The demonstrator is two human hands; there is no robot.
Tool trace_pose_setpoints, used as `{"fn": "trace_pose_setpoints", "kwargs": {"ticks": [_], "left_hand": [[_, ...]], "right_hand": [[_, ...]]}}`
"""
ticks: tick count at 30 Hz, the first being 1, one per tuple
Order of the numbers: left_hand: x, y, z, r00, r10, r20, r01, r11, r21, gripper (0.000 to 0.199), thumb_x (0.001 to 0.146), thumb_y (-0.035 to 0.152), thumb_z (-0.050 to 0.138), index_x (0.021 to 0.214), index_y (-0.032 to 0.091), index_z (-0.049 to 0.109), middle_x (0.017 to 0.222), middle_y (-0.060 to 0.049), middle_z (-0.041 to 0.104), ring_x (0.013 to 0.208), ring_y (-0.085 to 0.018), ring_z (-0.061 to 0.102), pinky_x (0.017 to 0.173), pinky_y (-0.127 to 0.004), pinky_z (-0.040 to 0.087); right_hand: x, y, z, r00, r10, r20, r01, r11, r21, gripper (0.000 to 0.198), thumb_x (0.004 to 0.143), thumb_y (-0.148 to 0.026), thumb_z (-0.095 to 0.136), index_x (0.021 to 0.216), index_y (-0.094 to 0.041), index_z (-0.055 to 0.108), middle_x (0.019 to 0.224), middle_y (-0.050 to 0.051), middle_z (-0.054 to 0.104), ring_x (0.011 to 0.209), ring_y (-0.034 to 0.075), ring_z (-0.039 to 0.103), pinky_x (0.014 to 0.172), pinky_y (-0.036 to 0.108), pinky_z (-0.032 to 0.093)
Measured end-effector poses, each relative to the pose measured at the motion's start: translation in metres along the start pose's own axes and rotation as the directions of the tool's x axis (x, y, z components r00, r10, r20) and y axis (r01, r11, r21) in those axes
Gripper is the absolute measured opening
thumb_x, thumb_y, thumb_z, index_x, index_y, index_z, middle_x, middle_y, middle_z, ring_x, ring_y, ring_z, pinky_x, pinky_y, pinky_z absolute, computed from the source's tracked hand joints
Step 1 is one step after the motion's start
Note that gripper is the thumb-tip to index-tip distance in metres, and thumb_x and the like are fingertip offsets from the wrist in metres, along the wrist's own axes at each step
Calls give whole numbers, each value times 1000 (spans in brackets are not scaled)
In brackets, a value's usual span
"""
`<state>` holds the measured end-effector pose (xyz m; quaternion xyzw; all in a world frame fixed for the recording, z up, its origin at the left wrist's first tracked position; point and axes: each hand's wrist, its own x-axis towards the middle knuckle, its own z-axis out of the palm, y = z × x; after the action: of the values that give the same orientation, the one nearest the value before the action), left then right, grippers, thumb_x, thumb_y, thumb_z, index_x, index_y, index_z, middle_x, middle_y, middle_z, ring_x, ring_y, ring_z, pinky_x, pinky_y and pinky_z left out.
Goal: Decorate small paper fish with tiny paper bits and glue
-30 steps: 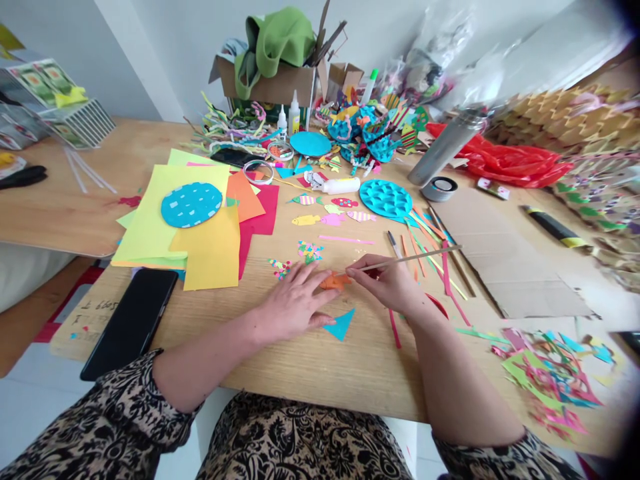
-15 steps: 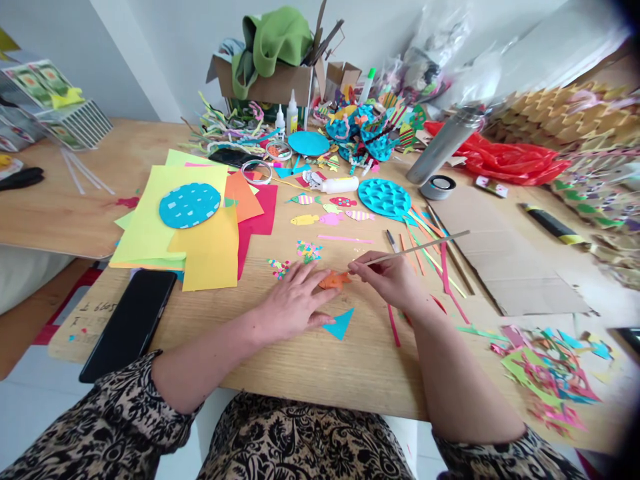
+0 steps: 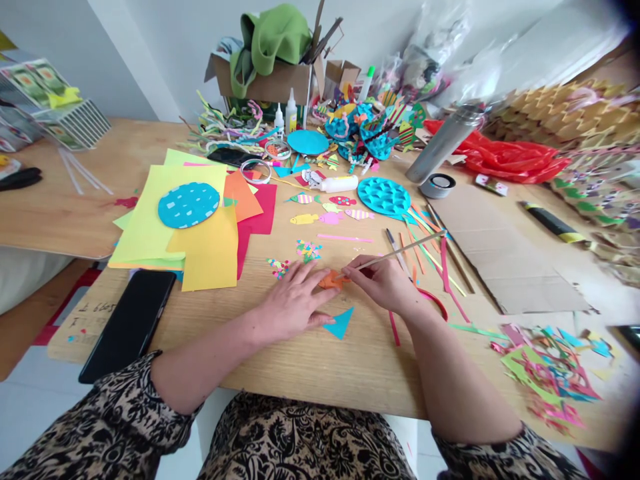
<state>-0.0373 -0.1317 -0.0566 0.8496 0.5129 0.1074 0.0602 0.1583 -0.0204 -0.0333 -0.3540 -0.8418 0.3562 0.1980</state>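
An orange paper fish (image 3: 331,280) lies flat on the table, partly under the fingers of my left hand (image 3: 295,300). That hand is spread out, palm down, with its fingers apart. My right hand (image 3: 383,280) pinches a thin wooden stick (image 3: 415,244) near its lower end. The stick's tip meets the fish's right end, and its far end slants up to the right. A blue paper triangle (image 3: 341,323) lies by my left thumb. Small confetti-like paper dots (image 3: 309,250) sit in piles just beyond my left fingers. Several decorated paper fish (image 3: 305,219) lie farther back.
Coloured paper sheets (image 3: 210,257) and a black phone (image 3: 129,327) lie on the left. Red-handled scissors (image 3: 440,303) are partly under my right wrist. A glue bottle (image 3: 340,184), a steel flask (image 3: 443,143), cardboard (image 3: 505,253) and paper scraps (image 3: 550,373) are around. Someone's arm (image 3: 37,307) shows at far left.
My right hand has shifted slightly left with the stick, whose tip has moved left along the fish. More of the scissors' red handle shows. My left hand stays in place.
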Motion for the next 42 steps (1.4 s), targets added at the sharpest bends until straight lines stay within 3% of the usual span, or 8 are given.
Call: {"fn": "trace_pose_setpoints", "kwargs": {"ticks": [7,13,21,34,42], "left_hand": [[0,1,-2,1000,-9,0,9,1000,-12,56,92,59,42,138,28,49,150,-9,39,142,-32,24,116,-56,19],[1,1,0,1000,-7,11,8,1000,-2,58,92,59,44,140,27,47,152,-9,37,143,-32,23,116,-55,18],[0,1,-2,1000,-11,11,11,1000,5,58,92,60,43,139,27,48,151,-8,38,143,-31,23,117,-54,17],[0,1,-1,1000,-11,18,10,1000,7,59,92,60,43,141,28,45,151,-9,38,143,-32,23,116,-56,19],[0,1,0,1000,-12,11,12,1000,16,59,92,61,42,140,28,47,151,-8,38,143,-32,23,116,-55,18]], "right_hand": [[-1,-5,-3,1000,-21,-1,21,999,-40,30,88,-41,56,75,-17,69,59,2,65,48,12,54,46,25,38],[-1,-5,-1,999,-36,3,37,999,-25,29,89,-38,55,77,-17,70,73,5,71,50,11,55,46,24,37],[-2,-8,-1,997,-77,-25,73,991,-115,27,89,-36,55,74,-17,68,63,3,68,47,10,54,45,22,34],[-2,-6,1,999,-38,32,38,999,-16,27,89,-36,55,80,-16,69,68,4,68,50,11,54,48,24,38],[-3,-10,-5,998,-50,-49,49,999,-8,28,88,-36,55,74,-17,68,72,5,70,55,12,57,51,25,40]]}}
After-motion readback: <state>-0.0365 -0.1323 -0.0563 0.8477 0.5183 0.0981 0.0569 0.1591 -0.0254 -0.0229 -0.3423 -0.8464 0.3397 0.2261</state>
